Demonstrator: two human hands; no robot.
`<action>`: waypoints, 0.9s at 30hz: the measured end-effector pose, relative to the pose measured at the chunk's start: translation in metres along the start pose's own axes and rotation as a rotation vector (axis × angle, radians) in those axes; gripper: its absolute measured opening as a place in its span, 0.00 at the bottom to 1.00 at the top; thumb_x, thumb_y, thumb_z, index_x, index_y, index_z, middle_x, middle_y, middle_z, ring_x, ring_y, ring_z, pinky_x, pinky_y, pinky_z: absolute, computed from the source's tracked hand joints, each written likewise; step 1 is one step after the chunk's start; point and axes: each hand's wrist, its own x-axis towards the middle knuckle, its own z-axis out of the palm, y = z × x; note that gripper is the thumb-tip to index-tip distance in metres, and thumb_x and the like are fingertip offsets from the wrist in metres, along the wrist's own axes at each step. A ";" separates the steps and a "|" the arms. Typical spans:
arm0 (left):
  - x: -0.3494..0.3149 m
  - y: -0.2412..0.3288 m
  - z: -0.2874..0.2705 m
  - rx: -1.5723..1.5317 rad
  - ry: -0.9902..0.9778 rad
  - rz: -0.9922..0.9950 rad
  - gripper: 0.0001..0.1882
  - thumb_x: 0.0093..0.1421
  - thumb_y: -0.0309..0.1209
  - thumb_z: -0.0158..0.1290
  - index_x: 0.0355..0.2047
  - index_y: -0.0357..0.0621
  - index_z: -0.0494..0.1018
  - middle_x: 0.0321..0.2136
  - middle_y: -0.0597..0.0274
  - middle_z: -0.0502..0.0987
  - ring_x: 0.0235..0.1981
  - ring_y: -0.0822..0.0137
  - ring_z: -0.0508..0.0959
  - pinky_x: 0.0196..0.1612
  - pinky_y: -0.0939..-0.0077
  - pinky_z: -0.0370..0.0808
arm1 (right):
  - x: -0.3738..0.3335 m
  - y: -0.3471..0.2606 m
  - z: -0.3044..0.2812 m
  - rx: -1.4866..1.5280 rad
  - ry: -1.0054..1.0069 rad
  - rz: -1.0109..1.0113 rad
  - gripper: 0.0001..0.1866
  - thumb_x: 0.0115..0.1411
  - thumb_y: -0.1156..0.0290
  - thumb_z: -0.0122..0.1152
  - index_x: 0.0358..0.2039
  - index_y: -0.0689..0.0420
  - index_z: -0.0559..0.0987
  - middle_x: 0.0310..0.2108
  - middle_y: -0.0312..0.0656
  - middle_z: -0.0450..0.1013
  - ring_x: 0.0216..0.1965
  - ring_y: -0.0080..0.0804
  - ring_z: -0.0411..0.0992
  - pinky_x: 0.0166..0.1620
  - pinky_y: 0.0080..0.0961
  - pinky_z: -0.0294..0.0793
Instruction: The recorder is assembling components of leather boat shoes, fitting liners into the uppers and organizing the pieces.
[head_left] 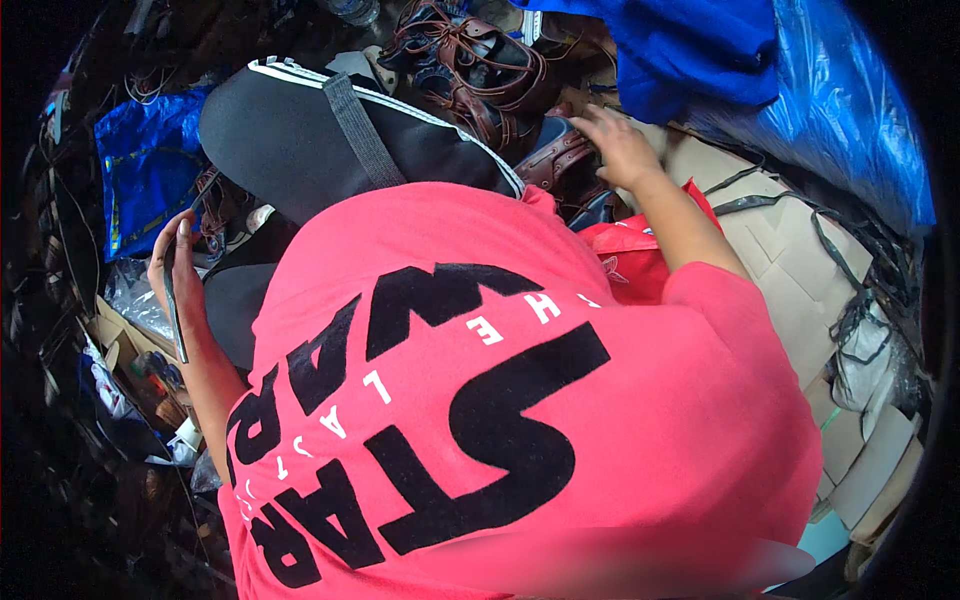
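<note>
My left hand (175,265) is at the left, its fingers closed round a thin dark flat strip (176,325) that points down along the wrist. I cannot make out what kind of strip it is. At the upper right my right hand (622,150) reaches out with fingers apart, its fingertips at a brown leather shoe (560,155). The hand covers part of that shoe. Just beyond lie more dark brown lace-up shoes (485,65) with loose laces, heaped together. My black-clad leg (290,140), with white stripes and a grey elastic band (362,130) across it, lies between the hands.
A red bag (630,255) lies under my right forearm. Flattened cardboard (785,240) with dark straps spreads to the right, below blue plastic sheeting (850,100) and blue cloth (700,50). At left are a blue bag (150,170) and a cardboard box (120,335) near mixed scraps.
</note>
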 end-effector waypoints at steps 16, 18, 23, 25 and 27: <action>0.009 0.009 0.019 -0.069 -0.022 0.000 0.12 0.60 0.34 0.49 0.39 0.41 0.75 0.34 0.65 0.77 0.34 0.76 0.72 0.40 0.82 0.68 | 0.027 -0.129 -0.028 1.430 0.100 0.563 0.19 0.55 0.69 0.49 0.48 0.56 0.70 0.47 0.43 0.69 0.51 0.35 0.65 0.55 0.28 0.59; 0.008 0.009 0.020 -0.057 -0.041 0.011 0.12 0.60 0.34 0.49 0.39 0.41 0.75 0.34 0.66 0.76 0.34 0.76 0.72 0.40 0.82 0.68 | 0.028 -0.172 -0.032 1.400 0.084 0.563 0.19 0.55 0.69 0.49 0.48 0.56 0.70 0.46 0.43 0.69 0.50 0.35 0.65 0.54 0.27 0.59; 0.007 0.002 0.017 -0.115 -0.030 0.021 0.12 0.60 0.35 0.49 0.40 0.41 0.75 0.35 0.66 0.76 0.35 0.76 0.71 0.41 0.82 0.67 | 0.029 -0.173 -0.038 1.357 0.050 0.555 0.18 0.55 0.68 0.50 0.47 0.56 0.71 0.45 0.43 0.70 0.48 0.35 0.65 0.53 0.27 0.60; 0.004 0.001 0.015 -0.114 -0.024 0.021 0.13 0.60 0.35 0.49 0.40 0.41 0.75 0.35 0.65 0.76 0.35 0.75 0.71 0.42 0.82 0.67 | 0.029 -0.175 -0.039 1.337 0.037 0.558 0.18 0.55 0.68 0.50 0.47 0.56 0.71 0.45 0.43 0.70 0.48 0.35 0.66 0.52 0.27 0.61; 0.003 -0.004 0.016 -0.145 -0.023 0.010 0.13 0.60 0.35 0.49 0.40 0.41 0.75 0.35 0.65 0.76 0.35 0.75 0.72 0.42 0.82 0.67 | 0.029 -0.175 -0.040 1.322 0.023 0.561 0.18 0.55 0.68 0.50 0.47 0.56 0.71 0.45 0.44 0.70 0.47 0.35 0.66 0.51 0.27 0.61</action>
